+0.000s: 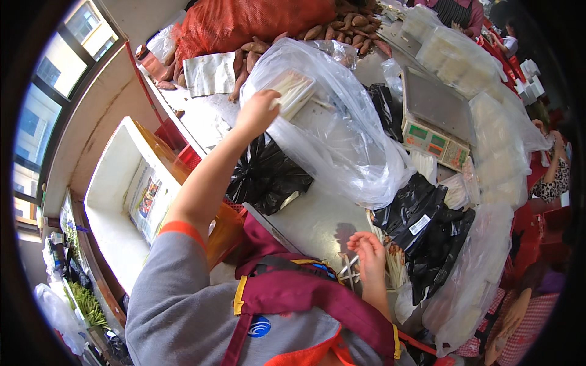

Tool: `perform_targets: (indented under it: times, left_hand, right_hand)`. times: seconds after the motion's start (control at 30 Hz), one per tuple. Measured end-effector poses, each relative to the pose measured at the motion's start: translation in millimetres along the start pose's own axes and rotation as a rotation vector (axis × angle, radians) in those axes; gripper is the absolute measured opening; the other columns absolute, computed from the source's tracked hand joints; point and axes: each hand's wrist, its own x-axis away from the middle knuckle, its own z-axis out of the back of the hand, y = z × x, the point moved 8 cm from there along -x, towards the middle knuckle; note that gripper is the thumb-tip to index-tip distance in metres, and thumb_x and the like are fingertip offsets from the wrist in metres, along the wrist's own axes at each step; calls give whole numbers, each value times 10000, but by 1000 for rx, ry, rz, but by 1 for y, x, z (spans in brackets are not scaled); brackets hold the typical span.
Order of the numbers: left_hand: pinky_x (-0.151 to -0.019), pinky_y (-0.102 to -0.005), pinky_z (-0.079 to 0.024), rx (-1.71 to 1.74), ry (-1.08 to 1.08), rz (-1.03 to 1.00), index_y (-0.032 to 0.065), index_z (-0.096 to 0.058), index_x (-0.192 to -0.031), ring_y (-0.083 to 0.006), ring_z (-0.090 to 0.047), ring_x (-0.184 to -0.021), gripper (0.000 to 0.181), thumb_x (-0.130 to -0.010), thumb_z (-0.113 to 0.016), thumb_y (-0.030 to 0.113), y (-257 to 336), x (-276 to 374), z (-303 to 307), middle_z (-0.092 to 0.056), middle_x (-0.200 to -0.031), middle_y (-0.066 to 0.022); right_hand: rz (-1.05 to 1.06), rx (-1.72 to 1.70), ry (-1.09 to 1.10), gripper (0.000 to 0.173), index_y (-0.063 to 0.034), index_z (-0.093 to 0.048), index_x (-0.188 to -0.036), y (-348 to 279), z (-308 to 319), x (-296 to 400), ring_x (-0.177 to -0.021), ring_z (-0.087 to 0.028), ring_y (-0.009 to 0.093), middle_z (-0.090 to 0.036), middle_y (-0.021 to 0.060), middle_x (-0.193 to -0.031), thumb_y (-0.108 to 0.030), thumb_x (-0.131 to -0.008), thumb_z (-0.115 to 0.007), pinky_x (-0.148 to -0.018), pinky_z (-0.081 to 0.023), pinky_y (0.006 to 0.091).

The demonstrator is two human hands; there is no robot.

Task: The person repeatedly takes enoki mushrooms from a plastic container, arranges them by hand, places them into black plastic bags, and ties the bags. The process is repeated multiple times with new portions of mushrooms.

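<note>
My left hand (257,113) reaches to the near left edge of a white tray of pale, thin vegetable stalks (295,90); its fingertips overlap the tray's edge, and whether they grip it I cannot tell. The tray lies inside a large clear plastic bag (339,151) spread on the metal table (320,215). Above the table's near edge, my right hand (368,251) has its fingers bent and shows nothing in it. Beside it, at right, loose stalks with brownish ends (394,265) lie partly under a black plastic bag (425,228).
A digital scale (435,110) stands right of the clear bag. Behind are sweet potatoes (352,25) and a red mesh sack (256,23). Bagged packs (496,151) line the right side. A knotted black bag (270,176) and a foam box (114,192) are at left. Other people are at right.
</note>
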Motion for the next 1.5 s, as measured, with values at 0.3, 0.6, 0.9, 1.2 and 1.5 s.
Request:
perform_targets:
  times: [0.3, 0.6, 0.9, 1.2, 1.5]
  left_hand:
    - [-809, -444, -461, -659, -241, 225, 71, -633, -950, -319, -556, -1001, 195, -823, -508, 152, -33, -25, -85, -592, -1032, -104]
    - [-782, -256, -436, 576, -502, 177, -57, -619, -1044, -93, -554, -827, 287, -917, -536, 187, 47, -14, -13, -644, -871, -39]
    - [-1036, -418, -320, 847, -518, -423, 51, -564, -1181, -323, -350, -1298, 404, -799, -670, 127, 201, 100, -11, -362, -1393, -154]
    - [-1030, -419, -339, 2295, -613, 447, 202, -135, -1466, -262, -387, -1271, 1078, -639, -817, 307, 215, 136, -85, -354, -1409, -120]
    - [-850, -351, -491, 2156, -722, 764, 79, -482, -1196, -198, -568, -980, 542, -751, -726, 268, 229, 175, -102, -560, -1085, -85]
  right_hand:
    - [11, -19, 44, 172, 19, -577, -996, 1, 12, 13, -795, -586, 149, -614, 84, -899, -97, -923, -473, -754, -465, 262]
    - [9, -146, -65, 291, 9, -541, -1092, 3, 6, -5, -876, -605, 213, -612, 131, -996, -223, -925, -487, -804, -480, 340]
    - [-33, -506, -68, 482, -15, -415, -1262, -46, -5, -6, -1122, -517, 251, -524, 144, -1226, -247, -857, -535, -945, -439, 398]
    - [354, -171, -41, 449, 7, -411, -1246, -80, -27, 29, -1076, -519, 184, -497, 137, -1224, -52, -810, -503, -905, -440, 319]
    - [944, 706, 91, 342, 8, -548, -1054, -144, -63, 37, -959, -523, 251, -538, 142, -1052, -146, -766, -653, -844, -429, 364]
